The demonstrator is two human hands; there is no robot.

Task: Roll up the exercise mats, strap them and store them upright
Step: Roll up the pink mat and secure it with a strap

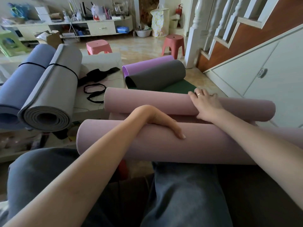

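The pink mat (164, 143) lies across the person's lap, curled into 2 rolls that face each other: a fat near roll and a slimmer far roll (147, 100), with a flat strip between them. It looks like soft, light foam, springy enough to uncurl if released, and its matte skin should give a good hold; pressing on the crown of each roll seems the sensible place to take it.

The right hand (205, 106) spreads over the far roll, fingers over the top and thumb low on the near side. The left hand (165, 124) rests on the near roll with fingers straight and together; whether it reaches into the gap is hard to tell.

On the worktop (91, 105) lie 2 strapped mats, blue (24, 81) and grey (54, 89), and loose black straps (94, 91).
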